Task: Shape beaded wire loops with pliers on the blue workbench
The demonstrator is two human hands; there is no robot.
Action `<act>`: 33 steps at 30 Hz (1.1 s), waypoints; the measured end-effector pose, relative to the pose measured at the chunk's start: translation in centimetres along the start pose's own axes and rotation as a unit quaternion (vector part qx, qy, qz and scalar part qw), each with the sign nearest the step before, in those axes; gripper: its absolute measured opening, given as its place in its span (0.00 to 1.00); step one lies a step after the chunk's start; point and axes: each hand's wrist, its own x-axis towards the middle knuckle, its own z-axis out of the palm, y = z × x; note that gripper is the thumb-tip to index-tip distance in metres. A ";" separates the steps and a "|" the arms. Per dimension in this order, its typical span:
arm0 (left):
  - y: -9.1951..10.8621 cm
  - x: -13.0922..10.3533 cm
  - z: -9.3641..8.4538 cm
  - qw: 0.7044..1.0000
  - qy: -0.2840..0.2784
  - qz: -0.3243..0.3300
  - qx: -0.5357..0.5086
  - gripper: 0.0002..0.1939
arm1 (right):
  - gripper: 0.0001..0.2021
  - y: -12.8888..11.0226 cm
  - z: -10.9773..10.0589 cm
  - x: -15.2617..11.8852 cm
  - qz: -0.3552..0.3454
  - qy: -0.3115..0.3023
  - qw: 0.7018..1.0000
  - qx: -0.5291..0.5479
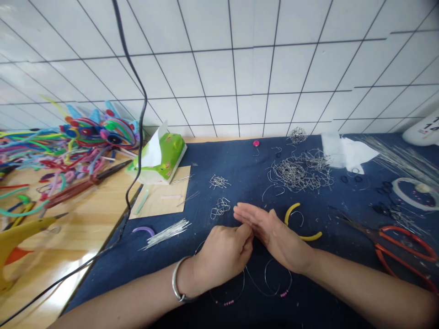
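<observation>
My left hand (224, 251), with a silver bangle at its wrist, is closed, its thumb and fingers pressed together against the palm side of my right hand. What it pinches is hidden. My right hand (274, 235) has its fingers stretched out and lying together, angled toward the left hand. Below the hands, a thin wire with pink beads (284, 294) curls on the dark blue cloth (199, 160). More pink beads (229, 302) sit on a wire loop under my left hand. Yellow-handled pliers (310, 236) lie just right of my right hand.
Orange-handled scissors (404, 246) lie at the right. Tangled wire pieces (295, 171) form a pile behind the hands. At the left are cut wires (168, 234), a green tissue pack (161, 157), a yellow glue gun (20, 242) and a black cable (142, 119) hanging across.
</observation>
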 end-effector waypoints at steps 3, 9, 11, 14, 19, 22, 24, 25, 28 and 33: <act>0.1 0.0 -0.1 1.000 0.011 0.007 0.015 0.05 | 0.25 0.2 0.0 0.0 -0.003 0.000 1.000 -0.006; 0.2 0.0 0.0 0.999 0.021 0.020 0.022 0.05 | 0.25 0.8 -0.1 0.0 -0.031 0.002 0.999 -0.036; 0.3 0.0 0.0 0.999 0.022 0.014 0.023 0.05 | 0.24 0.8 -0.1 0.0 -0.031 0.001 0.999 -0.034; 0.3 0.0 0.1 1.000 0.020 0.006 0.021 0.05 | 0.24 0.7 0.0 0.0 -0.025 0.001 0.999 -0.022; 0.1 0.2 0.2 1.000 0.018 -0.002 -0.022 0.04 | 0.26 0.2 0.1 0.0 -0.008 0.012 1.000 -0.005; 0.0 0.3 0.1 0.998 0.008 -0.013 -0.057 0.05 | 0.27 0.0 0.1 0.0 -0.001 0.015 1.000 0.011; 0.0 0.4 0.1 0.997 0.003 -0.019 -0.072 0.05 | 0.27 0.0 0.1 0.1 -0.002 0.015 1.000 0.018; 0.0 0.5 0.1 0.997 0.002 -0.022 -0.079 0.05 | 0.27 0.0 0.1 0.1 -0.004 0.016 1.000 0.023; 0.0 0.6 -0.2 0.994 -0.006 -0.027 -0.108 0.06 | 0.27 0.2 0.0 0.2 -0.019 0.018 0.999 0.046; 0.0 0.5 -1.0 0.982 -0.018 -0.035 -0.186 0.07 | 0.27 0.1 -0.1 0.3 -0.056 0.030 0.996 0.063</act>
